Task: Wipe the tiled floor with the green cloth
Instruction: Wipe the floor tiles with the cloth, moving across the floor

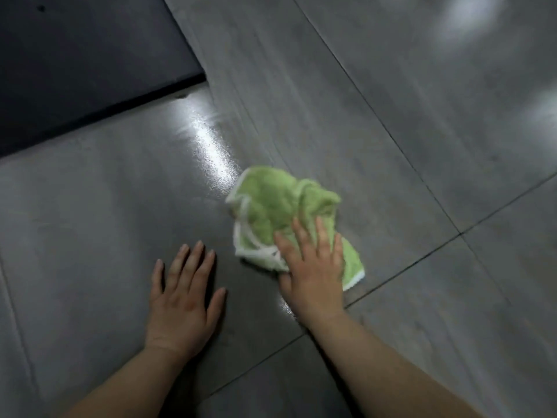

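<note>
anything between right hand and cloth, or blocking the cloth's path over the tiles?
No. The right hand presses on the green cloth. Nothing visible on the tiled floor ahead or to its right. The left hand lies flat on the tile left of the cloth, apart from it; a leftward stroke would likely meet it.

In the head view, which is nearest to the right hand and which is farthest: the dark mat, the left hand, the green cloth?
1. green cloth: touching, under the right hand fingers.
2. left hand: flat on the tiled floor, to its left.
3. dark mat: far upper-left corner.
</note>
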`<action>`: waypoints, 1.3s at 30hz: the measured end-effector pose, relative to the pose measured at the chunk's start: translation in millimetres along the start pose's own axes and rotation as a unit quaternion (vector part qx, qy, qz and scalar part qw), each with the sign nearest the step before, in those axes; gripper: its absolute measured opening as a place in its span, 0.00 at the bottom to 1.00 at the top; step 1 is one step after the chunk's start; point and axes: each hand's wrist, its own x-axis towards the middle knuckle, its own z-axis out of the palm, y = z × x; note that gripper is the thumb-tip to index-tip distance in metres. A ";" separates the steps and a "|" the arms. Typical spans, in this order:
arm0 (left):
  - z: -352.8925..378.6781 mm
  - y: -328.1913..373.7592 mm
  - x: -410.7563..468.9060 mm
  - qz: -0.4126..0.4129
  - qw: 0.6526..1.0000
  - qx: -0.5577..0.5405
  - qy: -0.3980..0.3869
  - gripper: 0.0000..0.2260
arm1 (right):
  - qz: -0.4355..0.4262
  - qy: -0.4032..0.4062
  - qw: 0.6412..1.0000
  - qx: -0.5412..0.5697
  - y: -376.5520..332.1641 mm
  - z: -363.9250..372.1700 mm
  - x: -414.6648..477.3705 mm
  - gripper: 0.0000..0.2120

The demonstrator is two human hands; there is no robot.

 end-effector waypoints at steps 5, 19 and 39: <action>-1.3 3.5 -1.1 -0.005 1.000 0.001 -0.007 0.30 | -0.027 -0.057 0.998 -0.011 150.0 -36.8 -58.0 0.26; -0.3 8.0 -0.8 -0.004 1.000 0.001 0.028 0.37 | -0.046 -0.045 0.998 -0.006 65.5 -25.2 -133.4 0.28; -37.5 148.6 6.1 0.310 0.926 0.149 -0.157 0.28 | 0.134 -0.155 0.979 -0.016 191.2 -130.4 -277.8 0.32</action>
